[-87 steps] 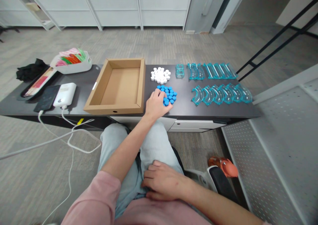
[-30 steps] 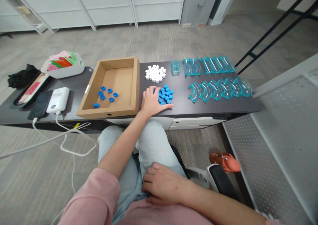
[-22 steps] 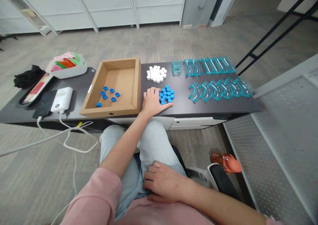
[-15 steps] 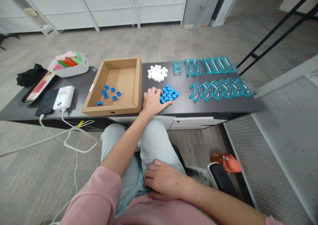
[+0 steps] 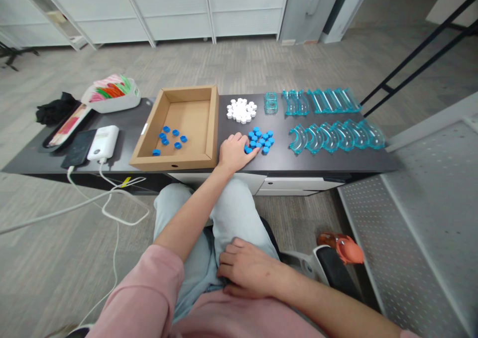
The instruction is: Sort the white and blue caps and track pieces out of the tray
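My left hand [image 5: 235, 152] lies on the dark tabletop at the left edge of a cluster of blue hexagonal pieces [image 5: 262, 139]. Its fingers and thumb curl around some of them, and the palm side is hidden. Several more blue pieces [image 5: 165, 142] lie scattered inside a shallow cardboard box [image 5: 213, 129], left of that hand. Behind the cluster sits a group of white knobbed pieces [image 5: 242, 110]. My right hand [image 5: 248, 268] rests on my lap, holding nothing, with its fingers loosely laid on the jeans.
Clear teal curved track-like pieces [image 5: 330, 138] and straight ones [image 5: 334, 101] line the table's right side. On the left are a white power bank [image 5: 103, 143] with cables, a black phone [image 5: 78, 148], a white basket [image 5: 119, 101] and a black cloth [image 5: 56, 110].
Blue pieces have appeared in the box since the earliest frame. Lately my left hand's thumb and fingers have drawn together at the cluster, whose pieces have spread rightward. My right hand stays put.
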A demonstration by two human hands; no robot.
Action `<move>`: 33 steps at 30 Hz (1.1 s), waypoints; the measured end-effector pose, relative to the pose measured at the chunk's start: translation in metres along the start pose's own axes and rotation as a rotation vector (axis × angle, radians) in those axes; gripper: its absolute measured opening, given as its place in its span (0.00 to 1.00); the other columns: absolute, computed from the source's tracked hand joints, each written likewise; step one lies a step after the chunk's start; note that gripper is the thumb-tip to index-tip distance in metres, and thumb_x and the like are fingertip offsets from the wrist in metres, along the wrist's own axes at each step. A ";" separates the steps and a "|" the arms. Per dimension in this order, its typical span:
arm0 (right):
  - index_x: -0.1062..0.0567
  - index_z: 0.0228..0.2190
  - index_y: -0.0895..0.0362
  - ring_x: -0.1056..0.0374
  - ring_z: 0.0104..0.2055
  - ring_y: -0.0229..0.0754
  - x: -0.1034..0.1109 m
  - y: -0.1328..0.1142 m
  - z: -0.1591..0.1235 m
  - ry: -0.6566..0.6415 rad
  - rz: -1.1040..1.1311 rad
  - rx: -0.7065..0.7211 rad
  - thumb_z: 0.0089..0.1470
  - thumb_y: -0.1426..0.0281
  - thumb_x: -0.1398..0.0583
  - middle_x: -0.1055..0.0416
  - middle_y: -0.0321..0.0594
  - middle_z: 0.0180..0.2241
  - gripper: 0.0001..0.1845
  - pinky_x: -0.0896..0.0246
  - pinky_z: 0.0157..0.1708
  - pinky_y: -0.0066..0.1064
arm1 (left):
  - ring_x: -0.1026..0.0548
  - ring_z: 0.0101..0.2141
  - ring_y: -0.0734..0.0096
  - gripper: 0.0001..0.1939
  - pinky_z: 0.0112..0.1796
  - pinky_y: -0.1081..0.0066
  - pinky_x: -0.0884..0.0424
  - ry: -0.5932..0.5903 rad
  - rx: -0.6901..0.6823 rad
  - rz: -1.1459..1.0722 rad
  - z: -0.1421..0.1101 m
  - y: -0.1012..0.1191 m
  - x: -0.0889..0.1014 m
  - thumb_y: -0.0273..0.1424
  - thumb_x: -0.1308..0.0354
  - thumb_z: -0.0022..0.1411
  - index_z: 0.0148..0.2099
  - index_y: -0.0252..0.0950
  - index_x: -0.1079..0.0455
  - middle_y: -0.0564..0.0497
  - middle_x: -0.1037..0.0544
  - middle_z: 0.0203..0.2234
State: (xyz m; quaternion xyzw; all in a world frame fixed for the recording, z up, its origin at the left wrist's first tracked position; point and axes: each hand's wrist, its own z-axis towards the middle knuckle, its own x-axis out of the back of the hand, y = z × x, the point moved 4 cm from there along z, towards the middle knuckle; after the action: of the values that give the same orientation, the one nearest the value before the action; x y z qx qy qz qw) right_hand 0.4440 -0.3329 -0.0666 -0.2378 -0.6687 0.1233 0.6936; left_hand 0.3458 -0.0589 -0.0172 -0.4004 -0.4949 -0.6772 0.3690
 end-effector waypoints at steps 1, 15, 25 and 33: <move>0.13 0.47 0.54 0.24 0.48 0.47 0.000 0.000 0.000 -0.002 0.003 0.002 0.77 0.51 0.27 0.12 0.39 0.47 0.18 0.40 0.50 0.42 | 0.17 0.57 0.37 0.14 0.53 0.45 0.22 0.007 0.000 -0.003 0.000 0.001 0.001 0.51 0.29 0.79 0.43 0.50 0.19 0.39 0.13 0.52; 0.14 0.49 0.54 0.24 0.51 0.49 0.000 0.001 0.000 -0.063 0.032 -0.032 0.79 0.49 0.30 0.11 0.40 0.49 0.20 0.41 0.51 0.44 | 0.13 0.54 0.42 0.08 0.42 0.48 0.23 0.011 0.055 -0.024 -0.002 0.008 0.008 0.46 0.31 0.79 0.47 0.50 0.16 0.42 0.12 0.55; 0.14 0.49 0.53 0.22 0.51 0.50 0.001 0.003 -0.003 -0.046 0.060 -0.051 0.79 0.50 0.30 0.15 0.37 0.47 0.18 0.37 0.51 0.42 | 0.13 0.54 0.45 0.10 0.40 0.52 0.23 0.071 -0.059 -0.028 0.001 0.026 0.027 0.41 0.28 0.77 0.42 0.47 0.22 0.42 0.13 0.52; 0.14 0.49 0.53 0.23 0.50 0.51 0.000 0.002 -0.002 -0.062 0.067 -0.049 0.79 0.49 0.32 0.12 0.42 0.50 0.20 0.40 0.50 0.46 | 0.18 0.46 0.55 0.12 0.48 0.59 0.24 0.444 -0.028 -0.192 0.017 -0.023 0.104 0.36 0.28 0.75 0.41 0.45 0.28 0.46 0.16 0.45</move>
State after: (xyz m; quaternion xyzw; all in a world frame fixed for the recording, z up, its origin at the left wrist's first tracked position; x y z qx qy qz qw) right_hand 0.4462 -0.3314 -0.0678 -0.2729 -0.6845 0.1375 0.6619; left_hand 0.2861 -0.0483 0.0719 -0.1981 -0.4278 -0.7874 0.3972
